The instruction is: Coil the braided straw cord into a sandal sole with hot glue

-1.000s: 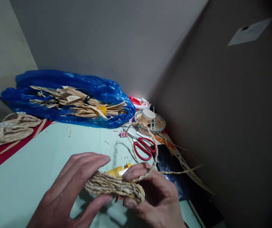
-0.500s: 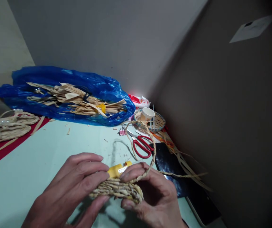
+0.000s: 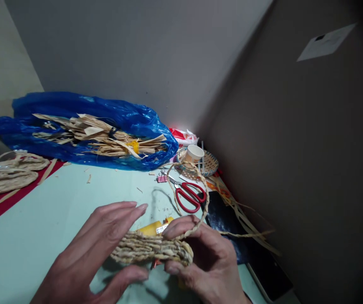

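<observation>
A flat coil of braided straw cord (image 3: 146, 248) is held above the table in front of me. My right hand (image 3: 209, 257) pinches its right end between thumb and fingers. My left hand (image 3: 96, 253) is spread around the left part, with thumb and fingers apart. From the right hand a loose length of straw braid (image 3: 207, 190) loops up and back down. Behind the coil is a yellow object with a white label (image 3: 151, 228), partly hidden. A small reddish thing (image 3: 156, 263) shows beneath the coil, too little of it to name.
Red-handled scissors (image 3: 190, 196) and a pink binder clip (image 3: 162, 179) lie beyond my hands. A blue plastic bag (image 3: 140, 116) with straw bundles stands at the back, beside a woven basket (image 3: 211, 164) and paper cup (image 3: 195, 153). Straw sandals (image 3: 17, 175) sit left; dark flat devices (image 3: 268, 274) lie right.
My left fingers and thumb have come away from the coil and spread apart, exposing more of its left side. My right hand keeps its pinch. The view has shifted slightly.
</observation>
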Available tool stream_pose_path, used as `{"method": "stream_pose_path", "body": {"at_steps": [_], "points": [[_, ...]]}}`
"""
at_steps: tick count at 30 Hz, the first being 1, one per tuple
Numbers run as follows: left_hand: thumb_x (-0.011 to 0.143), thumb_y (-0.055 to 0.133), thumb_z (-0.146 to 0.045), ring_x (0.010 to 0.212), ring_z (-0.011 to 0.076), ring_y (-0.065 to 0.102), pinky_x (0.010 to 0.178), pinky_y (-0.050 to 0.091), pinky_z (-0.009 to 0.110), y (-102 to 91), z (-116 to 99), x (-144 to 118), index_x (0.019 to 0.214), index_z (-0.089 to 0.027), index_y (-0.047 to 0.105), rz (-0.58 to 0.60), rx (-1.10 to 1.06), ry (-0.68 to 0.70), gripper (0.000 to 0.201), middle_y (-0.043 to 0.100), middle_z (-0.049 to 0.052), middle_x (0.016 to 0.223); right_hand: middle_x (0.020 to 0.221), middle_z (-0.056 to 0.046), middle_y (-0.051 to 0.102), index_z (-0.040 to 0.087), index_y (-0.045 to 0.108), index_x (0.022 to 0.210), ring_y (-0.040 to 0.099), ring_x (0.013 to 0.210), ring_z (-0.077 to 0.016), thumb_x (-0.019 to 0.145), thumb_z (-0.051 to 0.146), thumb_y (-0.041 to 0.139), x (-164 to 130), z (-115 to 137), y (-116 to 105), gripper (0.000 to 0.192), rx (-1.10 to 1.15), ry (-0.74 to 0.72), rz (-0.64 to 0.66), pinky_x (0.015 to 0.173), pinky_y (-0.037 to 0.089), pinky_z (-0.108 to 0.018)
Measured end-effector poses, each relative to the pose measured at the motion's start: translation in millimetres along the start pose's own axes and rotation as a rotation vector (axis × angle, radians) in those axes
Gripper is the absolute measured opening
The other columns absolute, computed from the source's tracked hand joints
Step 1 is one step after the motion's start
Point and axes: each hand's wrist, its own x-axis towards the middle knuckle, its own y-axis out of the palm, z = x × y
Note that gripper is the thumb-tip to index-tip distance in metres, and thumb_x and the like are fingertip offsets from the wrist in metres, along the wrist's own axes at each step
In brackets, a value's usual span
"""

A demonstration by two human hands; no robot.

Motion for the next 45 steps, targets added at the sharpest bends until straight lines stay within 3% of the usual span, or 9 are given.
{"method": "stream_pose_path", "body": {"at_steps": [4, 7, 10, 15, 21, 28, 34, 37, 45], "points": [[0.096, 0.058, -0.051, 0.133, 0.0290, 0.054, 0.110, 0.046, 0.039, -5.5, 1.6, 1.2, 0.145, -0.038, 0.051, 0.008, -0.043, -0.030, 0.052, 0.066, 0.002, 0.136, 0.089, -0.005, 0.077, 0.025, 0.079, 0.097, 0.070, 0.078, -0.0191, 0.081, 0.033, 0.087, 2.4, 3.0, -2.2, 0.019, -0.005, 0.027, 0.003, 0.070, 0.057, -0.029], [0.098, 0.055, -0.043, 0.116, 0.0264, 0.066, 0.099, 0.054, 0.041, -14.9, 12.1, 1.8, 0.125, -0.041, 0.065, -0.055, -0.032, -0.223, 0.029, 0.072, -0.001, 0.121, 0.086, -0.003, 0.073, 0.023, 0.078, 0.093, 0.067, 0.074, -0.0163, 0.078, 0.030, 0.088, 5.0, 3.6, -3.1, 0.018, 0.100, 0.136, -0.008, 0.067, 0.057, -0.025], [0.092, 0.061, -0.050, 0.101, 0.0258, 0.075, 0.091, 0.062, 0.041, -23.4, 30.3, 2.5, 0.109, -0.040, 0.072, -0.194, 0.041, -0.444, 0.023, 0.079, -0.006, 0.106, 0.082, 0.000, 0.070, 0.022, 0.077, 0.091, 0.065, 0.068, -0.0128, 0.073, 0.027, 0.091, 5.3, -0.5, -3.5, 0.023, 0.309, 0.312, 0.008, 0.064, 0.058, -0.021], [0.094, 0.060, -0.042, 0.097, 0.0223, 0.079, 0.075, 0.067, 0.031, -27.1, 48.2, 9.0, 0.115, -0.038, 0.071, -0.274, -0.110, -0.583, 0.025, 0.082, -0.017, 0.107, 0.076, 0.000, 0.071, 0.020, 0.074, 0.094, 0.066, 0.064, -0.0139, 0.073, 0.034, 0.091, 5.1, -4.4, -4.0, 0.030, 0.547, 0.481, 0.039, 0.064, 0.059, -0.024], [0.087, 0.069, -0.053, 0.081, 0.0182, 0.078, 0.062, 0.063, 0.017, -14.8, 41.4, 14.2, 0.096, -0.036, 0.077, -0.170, -0.305, -0.680, 0.021, 0.082, -0.005, 0.093, 0.074, 0.000, 0.069, 0.020, 0.074, 0.093, 0.062, 0.062, -0.0139, 0.080, 0.029, 0.085, 10.8, 2.3, -4.6, 0.018, 0.690, 0.480, 0.076, 0.062, 0.058, -0.025], [0.091, 0.059, -0.055, 0.091, 0.0208, 0.065, 0.075, 0.053, 0.024, -6.1, 28.5, 9.5, 0.094, -0.033, 0.072, 0.009, -0.307, -0.711, 0.026, 0.073, -0.002, 0.096, 0.075, 0.000, 0.065, 0.015, 0.075, 0.093, 0.061, 0.070, -0.0096, 0.081, 0.027, 0.086, 10.3, -0.6, -5.9, 0.019, 0.697, 0.450, 0.038, 0.070, 0.053, -0.018], [0.089, 0.053, -0.069, 0.059, 0.0159, 0.047, 0.054, 0.040, 0.025, -2.4, 30.5, 10.7, 0.098, -0.028, 0.070, 0.207, -0.536, -0.816, 0.045, 0.049, -0.006, 0.061, 0.075, 0.000, 0.065, 0.015, 0.076, 0.093, 0.062, 0.069, -0.0098, 0.082, 0.025, 0.085, 11.3, -1.1, -5.3, 0.017, 0.710, 0.427, 0.061, 0.067, 0.053, -0.019], [0.087, 0.056, -0.068, 0.053, 0.0139, 0.047, 0.051, 0.038, 0.024, -0.2, 27.3, 11.6, 0.091, -0.025, 0.070, 0.283, -0.628, -0.856, 0.046, 0.049, -0.006, 0.058, 0.076, 0.000, 0.066, 0.016, 0.076, 0.094, 0.062, 0.069, -0.0096, 0.082, 0.026, 0.085, 10.5, -4.7, -4.1, 0.018, 0.712, 0.409, 0.072, 0.066, 0.052, -0.018], [0.091, 0.056, -0.065, 0.041, 0.0095, 0.040, 0.045, 0.033, 0.021, -0.5, 18.8, 6.3, 0.090, -0.025, 0.062, 0.232, -0.790, -0.844, 0.040, 0.045, -0.010, 0.049, 0.079, -0.001, 0.069, 0.015, 0.077, 0.095, 0.064, 0.067, -0.0086, 0.082, 0.026, 0.086, 6.2, -0.1, -4.2, 0.019, 0.661, 0.420, 0.144, 0.067, 0.055, -0.017]]}}
